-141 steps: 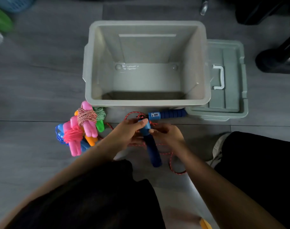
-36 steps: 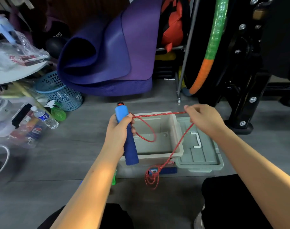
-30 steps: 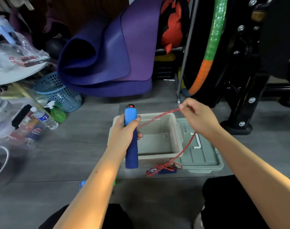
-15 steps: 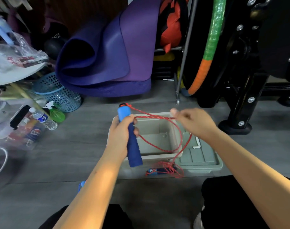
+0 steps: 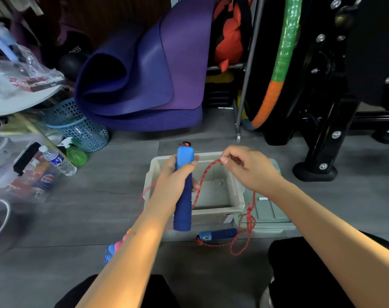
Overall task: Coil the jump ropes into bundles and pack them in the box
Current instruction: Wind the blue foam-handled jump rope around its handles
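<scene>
My left hand [image 5: 174, 185] grips a blue jump-rope handle [image 5: 183, 210] upright above the grey box [image 5: 238, 192]. My right hand [image 5: 249, 170] pinches the red speckled rope [image 5: 203, 176] just right of the handle, and a loop hangs down between the two hands. The rope trails down past the box's right corner to the second blue handle [image 5: 218, 234], which lies on the floor in front of the box. Coiled pink and blue ropes [image 5: 113, 250] peek out from behind my left forearm. The box holds no ropes.
The box's grey lid [image 5: 271, 214] lies on the floor to its right. A rolled purple mat [image 5: 144, 74], a blue mesh basket [image 5: 82, 132], bottles [image 5: 58, 161] and a black equipment stand [image 5: 322, 134] crowd the far floor. My dark-clad knees frame the bottom.
My view rose from the box to the room. Since a second ago my right hand has swung back toward the handle with the rope, and more rope has lifted off the floor.
</scene>
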Demonstrator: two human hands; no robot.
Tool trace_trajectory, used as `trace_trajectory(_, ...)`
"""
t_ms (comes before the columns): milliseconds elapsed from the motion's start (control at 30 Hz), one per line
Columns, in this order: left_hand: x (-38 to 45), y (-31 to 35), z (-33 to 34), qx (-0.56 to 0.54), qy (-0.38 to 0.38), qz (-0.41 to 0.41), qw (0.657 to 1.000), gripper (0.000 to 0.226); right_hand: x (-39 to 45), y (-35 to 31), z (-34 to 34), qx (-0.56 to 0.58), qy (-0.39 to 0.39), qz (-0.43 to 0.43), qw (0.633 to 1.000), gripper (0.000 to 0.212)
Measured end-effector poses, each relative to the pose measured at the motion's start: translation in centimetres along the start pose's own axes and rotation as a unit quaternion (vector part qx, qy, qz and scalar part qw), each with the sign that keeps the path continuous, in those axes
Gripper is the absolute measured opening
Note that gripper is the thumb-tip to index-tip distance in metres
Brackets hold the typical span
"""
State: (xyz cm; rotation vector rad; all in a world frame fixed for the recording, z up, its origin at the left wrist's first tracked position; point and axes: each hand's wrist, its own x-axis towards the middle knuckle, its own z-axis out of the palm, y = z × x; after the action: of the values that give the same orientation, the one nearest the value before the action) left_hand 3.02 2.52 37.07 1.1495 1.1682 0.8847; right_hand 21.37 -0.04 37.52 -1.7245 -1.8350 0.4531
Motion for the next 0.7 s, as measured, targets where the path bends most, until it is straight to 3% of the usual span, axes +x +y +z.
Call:
trace_trajectory(100,-0.5,-0.1,0.9,0.024,-0.069,-0.018,0.997,0.016,-0.2,-0.4,0.6,-0.009,-0.014,-0.051,0.999,0.015)
trace_trajectory(167,-0.6,-0.3,1.2,-0.010,-0.072,-0.019,0.997,0.004,-0.2,0.0,0.5,-0.019,-0.023,-0.041,0.999,0.020)
trace_trajectory(300,0.6,-0.3,-0.3,-0.101,0.059,-0.005,0.993,0.003,0.3,1.3,-1.3,-0.081,-0.010,0.084,0.993,0.045)
trace_trajectory(400,1.0,0.0,-1.3,-0.095,0.086,-0.006,0.992,0.003,0.6,2.3,-2.6,-0.074,0.095,0.170,0.978,0.036)
trace_trajectory(500,0.4,0.0,-1.0,-0.017,0.052,0.004,0.998,0.005,0.7,2.3,-2.6,0.004,0.121,0.145,0.982,0.022)
trace_trajectory(700,-0.2,-0.3,0.6,0.008,0.008,0.009,1.000,0.004,0.1,0.3,-0.7,0.029,0.035,0.041,0.998,0.025)
